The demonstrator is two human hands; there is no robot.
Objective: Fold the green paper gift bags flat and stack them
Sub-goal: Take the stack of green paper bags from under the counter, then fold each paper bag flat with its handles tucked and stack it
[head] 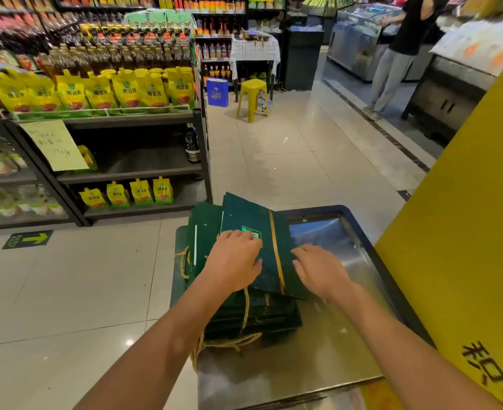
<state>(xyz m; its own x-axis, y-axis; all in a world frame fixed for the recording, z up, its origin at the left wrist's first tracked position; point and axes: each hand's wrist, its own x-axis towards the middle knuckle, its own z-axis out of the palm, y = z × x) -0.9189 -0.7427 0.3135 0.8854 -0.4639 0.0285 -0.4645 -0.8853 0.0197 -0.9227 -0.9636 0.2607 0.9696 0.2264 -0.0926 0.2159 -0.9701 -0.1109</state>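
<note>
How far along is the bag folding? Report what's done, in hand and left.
Done: a stack of flattened green gift bags sits on the steel counter, rope handles poking out. In hand: the left hand and right hand press the top bag flat; it lies skewed on the stack. Left: squaring it up. No unfolded bags are in view.

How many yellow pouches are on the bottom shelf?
4, in a row on the bottom shelf: left pouch, second pouch, third pouch and right pouch. More may hide behind them.
</note>
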